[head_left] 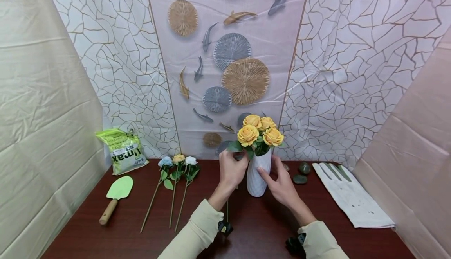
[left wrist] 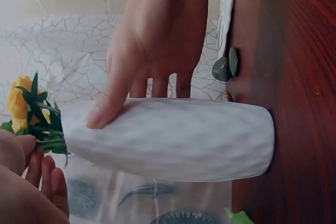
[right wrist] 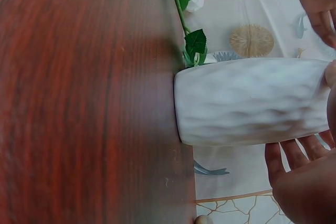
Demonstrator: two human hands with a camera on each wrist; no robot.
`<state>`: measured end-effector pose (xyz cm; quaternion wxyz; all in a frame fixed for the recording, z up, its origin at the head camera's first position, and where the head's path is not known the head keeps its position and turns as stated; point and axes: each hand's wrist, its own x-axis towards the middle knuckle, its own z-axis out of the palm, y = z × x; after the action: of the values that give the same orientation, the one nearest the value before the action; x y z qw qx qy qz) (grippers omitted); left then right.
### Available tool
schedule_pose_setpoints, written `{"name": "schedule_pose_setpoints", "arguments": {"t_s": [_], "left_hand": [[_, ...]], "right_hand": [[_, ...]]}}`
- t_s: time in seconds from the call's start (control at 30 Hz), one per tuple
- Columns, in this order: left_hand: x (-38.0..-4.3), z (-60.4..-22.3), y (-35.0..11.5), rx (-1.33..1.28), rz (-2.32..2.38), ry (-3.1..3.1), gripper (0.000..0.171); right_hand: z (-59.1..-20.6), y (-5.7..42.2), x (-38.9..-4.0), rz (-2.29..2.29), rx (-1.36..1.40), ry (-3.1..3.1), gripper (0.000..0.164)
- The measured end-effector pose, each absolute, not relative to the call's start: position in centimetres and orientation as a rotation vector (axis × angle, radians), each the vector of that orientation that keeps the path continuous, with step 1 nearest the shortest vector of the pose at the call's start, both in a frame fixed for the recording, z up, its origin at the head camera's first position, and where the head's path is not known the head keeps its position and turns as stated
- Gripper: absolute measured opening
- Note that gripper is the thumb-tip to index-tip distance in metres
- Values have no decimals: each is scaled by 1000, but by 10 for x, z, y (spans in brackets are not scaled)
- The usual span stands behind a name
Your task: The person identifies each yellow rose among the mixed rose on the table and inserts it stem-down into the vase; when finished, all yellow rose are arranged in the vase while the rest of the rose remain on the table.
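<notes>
A white textured vase (head_left: 256,178) stands upright on the table, holding several yellow roses (head_left: 260,132) with green leaves at its mouth. My right hand (head_left: 283,186) grips the vase from the right; in the left wrist view its thumb (left wrist: 102,114) lies along the near side near the rim. At the vase's mouth, on the left, my left hand (head_left: 232,171) pinches a yellow rose by its green stem, seen close up in the left wrist view (left wrist: 51,142). The stems' lower ends are hidden inside the vase.
Blue, yellow and white roses (head_left: 178,159) lie left of the vase, and another stem (head_left: 227,210) lies under my left forearm. Farther left are a green trowel (head_left: 119,188) and a green bag (head_left: 123,153). Dark stones (head_left: 300,179) and white gloves (head_left: 352,196) lie right.
</notes>
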<state>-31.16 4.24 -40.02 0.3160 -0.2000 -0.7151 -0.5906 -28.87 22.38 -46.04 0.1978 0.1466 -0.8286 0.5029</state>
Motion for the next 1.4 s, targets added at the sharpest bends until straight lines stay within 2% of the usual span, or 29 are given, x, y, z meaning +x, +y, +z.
{"name": "schedule_pose_setpoints", "arguments": {"t_s": [0.07, 0.27, 0.5, 0.67, 0.9, 1.13, 1.4], "left_hand": [[-314, -401, 44, -483, -1566, -1904, 23], [-318, -403, 50, -405, -1624, -1997, 15], [-318, -408, 51, -343, -1737, -2105, 22], [-316, -414, 46, -383, -1790, -2129, 28], [-311, -416, 31, -558, -1753, -2120, 22], [-304, -421, -1, -623, -1700, -2094, 20], [-310, -438, -75, -426, -1590, -2162, 18]], "right_hand": [[-461, 224, -289, 1409, 415, -2316, 62], [-462, 224, -289, 1407, 417, -2313, 61], [-458, 222, -286, 1405, 424, -2322, 61], [-442, 216, -273, 1402, 416, -2339, 62], [-429, 214, -264, 1389, 416, -2357, 61], [-430, 213, -264, 1405, 419, -2350, 61], [-429, 214, -263, 1409, 412, -2351, 62]]}}
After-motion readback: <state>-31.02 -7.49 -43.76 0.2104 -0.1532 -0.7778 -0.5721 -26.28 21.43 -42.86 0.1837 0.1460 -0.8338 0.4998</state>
